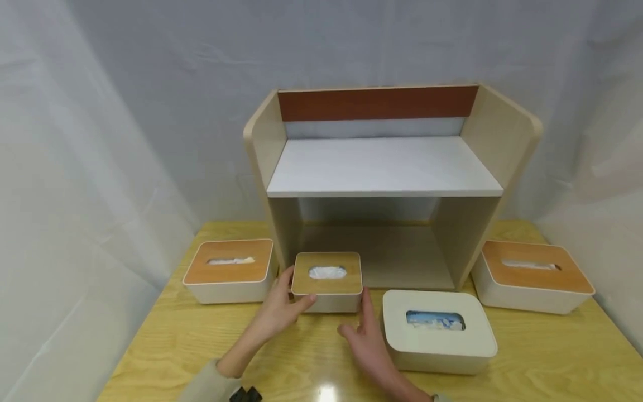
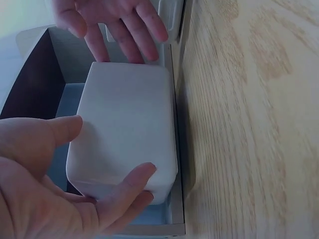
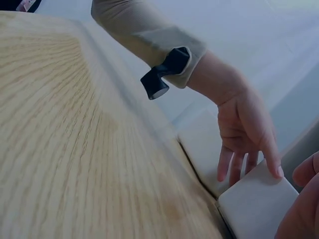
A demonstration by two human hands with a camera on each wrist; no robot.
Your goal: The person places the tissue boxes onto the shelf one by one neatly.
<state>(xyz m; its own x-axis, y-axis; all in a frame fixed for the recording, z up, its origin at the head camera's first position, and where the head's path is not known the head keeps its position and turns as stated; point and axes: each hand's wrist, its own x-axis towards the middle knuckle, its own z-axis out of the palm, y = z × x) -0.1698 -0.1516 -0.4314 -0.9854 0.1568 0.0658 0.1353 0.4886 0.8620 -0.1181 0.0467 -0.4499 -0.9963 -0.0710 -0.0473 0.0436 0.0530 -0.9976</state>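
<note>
- Head view, item one: a small tissue box [image 1: 327,282] with a wooden lid is sitting on the yellow wooden surface [image 1: 542,357], at the front edge of the shelf unit's [image 1: 387,178] lower opening, directly between the two hands.
- Left hand [image 1: 278,312]: acting as a grip, it is cupping the box's left end, thumb over the near top corner and fingers curling along the side wall. In the left wrist view the thumb [image 2: 60,130] and a finger [image 2: 130,183] are bracketing the white box body [image 2: 124,144].
- Right hand [image 1: 365,335]: fingers are extending straight, tips touching or just short of the box's right end; it is not closing round anything. In the left wrist view its fingertips [image 2: 124,30] are lying at the far end of the box.
- Progress, as a judgement: the box is reaching the mouth of the lower bay but is not yet lying inside it; sliding it further in, away from the hands, appears to be what is left.
- Beyond the left hand: a larger wooden-lidded box [image 1: 230,271] is resting on the surface, outside the shelf.
- Just beside the right hand: an all-white tissue box [image 1: 438,330]; further out to that side, another wooden-lidded box [image 1: 533,274]. All three are standing off the shelf.
- Upper shelf board [image 1: 384,167]: nothing is showing on it.
</note>
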